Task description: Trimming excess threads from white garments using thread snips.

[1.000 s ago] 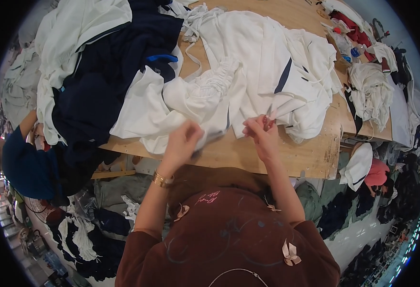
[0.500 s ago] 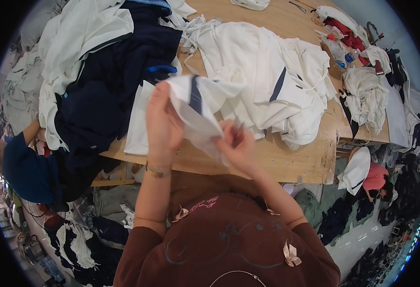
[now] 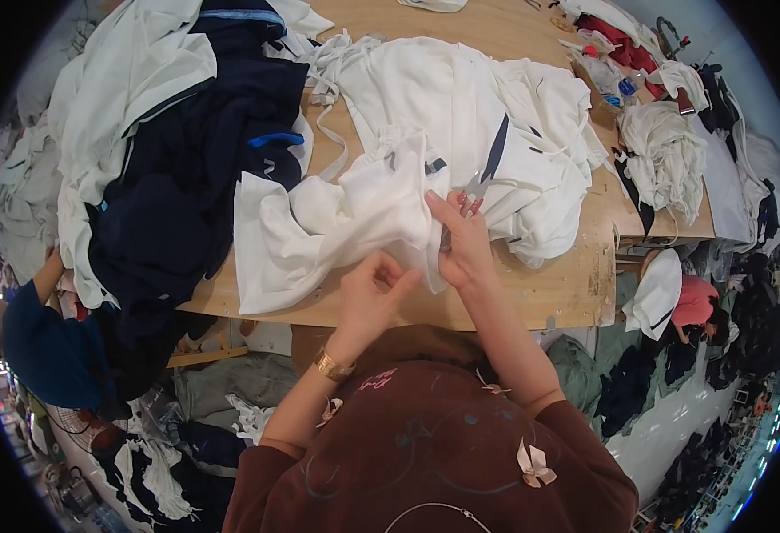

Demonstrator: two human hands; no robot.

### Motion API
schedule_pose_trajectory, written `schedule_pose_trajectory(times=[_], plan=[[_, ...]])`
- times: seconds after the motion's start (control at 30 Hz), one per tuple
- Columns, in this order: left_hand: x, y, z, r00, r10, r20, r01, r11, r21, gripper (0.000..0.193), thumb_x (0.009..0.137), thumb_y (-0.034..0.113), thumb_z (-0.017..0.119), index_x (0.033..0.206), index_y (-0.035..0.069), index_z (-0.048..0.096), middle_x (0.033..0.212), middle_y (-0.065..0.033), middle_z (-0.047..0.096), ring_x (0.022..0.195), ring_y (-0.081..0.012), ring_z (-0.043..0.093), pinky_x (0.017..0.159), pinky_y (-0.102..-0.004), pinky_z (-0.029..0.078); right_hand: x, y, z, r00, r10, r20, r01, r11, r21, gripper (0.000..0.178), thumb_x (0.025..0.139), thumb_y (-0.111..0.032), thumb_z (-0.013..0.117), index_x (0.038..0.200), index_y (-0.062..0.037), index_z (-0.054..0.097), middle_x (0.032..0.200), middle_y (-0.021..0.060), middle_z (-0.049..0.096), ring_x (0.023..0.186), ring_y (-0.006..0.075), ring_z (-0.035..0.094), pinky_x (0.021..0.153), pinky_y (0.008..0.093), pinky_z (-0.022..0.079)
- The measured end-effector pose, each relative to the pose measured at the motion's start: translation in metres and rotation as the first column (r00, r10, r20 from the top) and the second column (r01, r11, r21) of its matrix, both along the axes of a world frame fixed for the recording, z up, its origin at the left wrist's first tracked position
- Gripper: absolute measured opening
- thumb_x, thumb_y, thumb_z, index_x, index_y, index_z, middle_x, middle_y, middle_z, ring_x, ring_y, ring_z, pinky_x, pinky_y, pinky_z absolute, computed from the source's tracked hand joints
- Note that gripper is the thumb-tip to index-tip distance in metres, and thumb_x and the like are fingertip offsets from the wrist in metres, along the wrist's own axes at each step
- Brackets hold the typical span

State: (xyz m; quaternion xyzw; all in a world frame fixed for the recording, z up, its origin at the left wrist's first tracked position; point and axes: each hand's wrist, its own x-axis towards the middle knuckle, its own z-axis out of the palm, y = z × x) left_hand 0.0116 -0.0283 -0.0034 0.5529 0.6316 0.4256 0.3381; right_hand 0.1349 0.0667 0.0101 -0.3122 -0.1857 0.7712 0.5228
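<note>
A white garment (image 3: 354, 222) with a gathered edge and a small navy patch lies rumpled along the table's near side. My right hand (image 3: 465, 244) is closed around small metal snips (image 3: 477, 185), blades pointing up and away. The thumb of that hand presses against the garment's right edge. Just below the cloth, my left hand (image 3: 374, 289) is loosely curled, its thumb apart from the fingers and nothing visible in it. Beyond both hands, a heap of white garments (image 3: 443, 98) with navy stripes spreads over the wooden table (image 3: 550, 293).
Navy garments (image 3: 186, 169) and white ones (image 3: 132, 71) are piled at left. A bundle of white cloth (image 3: 661, 147) and a red cloth (image 3: 621, 44) lie at right. One person in blue (image 3: 57, 338) is at far left, another in pink (image 3: 696, 302) at far right.
The white garment has come down from my raised hands onto the table. My left hand has let go of it and moved down and right; my right hand has moved slightly up.
</note>
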Motion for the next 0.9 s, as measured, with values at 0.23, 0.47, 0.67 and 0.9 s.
schedule_pose_trajectory(times=[0.23, 0.47, 0.67, 0.9], plan=[[0.012, -0.001, -0.003, 0.384, 0.026, 0.923, 0.535, 0.808, -0.246, 0.042, 0.093, 0.045, 0.044, 0.092, 0.006, 0.059, 0.066, -0.0013, 0.056, 0.062, -0.0104, 0.059, 0.049, -0.0203, 0.043, -0.013, -0.012, 0.005, 0.989, -0.145, 0.009, 0.145, 0.989, 0.003, 0.034, 0.082, 0.0, 0.064, 0.065, -0.0134, 0.038, 0.066, -0.0041, 0.047, 0.059, 0.0058, 0.047, 0.053, 0.0229, 0.042], [0.004, 0.005, 0.019, -0.02, 0.512, 0.859, 0.221, 0.84, -0.496, 0.032, 0.091, 0.047, 0.048, 0.094, 0.015, 0.056, 0.07, 0.0038, 0.052, 0.061, -0.0079, 0.051, 0.048, -0.0186, 0.037, -0.017, -0.023, 0.011, 0.95, -0.22, 0.224, 0.167, 0.958, 0.234, 0.036, 0.083, -0.004, 0.065, 0.066, -0.0132, 0.035, 0.059, -0.0054, 0.041, 0.046, 0.0026, 0.036, 0.04, 0.0193, 0.027], [0.008, -0.007, 0.003, -0.22, 0.322, 0.921, 0.59, 0.796, -0.137, 0.03, 0.088, 0.045, 0.054, 0.088, 0.015, 0.055, 0.07, 0.0065, 0.05, 0.056, -0.0055, 0.044, 0.045, -0.0182, 0.035, -0.018, -0.028, 0.014, 0.947, -0.179, 0.267, 0.121, 0.969, 0.217, 0.036, 0.082, -0.007, 0.067, 0.066, -0.0126, 0.035, 0.059, -0.0057, 0.041, 0.047, 0.002, 0.035, 0.04, 0.0192, 0.026], [0.008, 0.002, 0.01, -0.239, 0.444, 0.864, 0.162, 0.895, -0.415, 0.019, 0.091, 0.03, 0.054, 0.095, 0.012, 0.054, 0.083, 0.0019, 0.056, 0.072, -0.0084, 0.055, 0.057, -0.0203, 0.046, -0.009, -0.029, -0.005, 0.866, -0.234, 0.442, 0.092, 0.944, 0.318, 0.038, 0.081, -0.009, 0.069, 0.065, -0.0117, 0.035, 0.061, -0.0078, 0.033, 0.054, 0.0017, 0.03, 0.048, 0.0185, 0.024]])
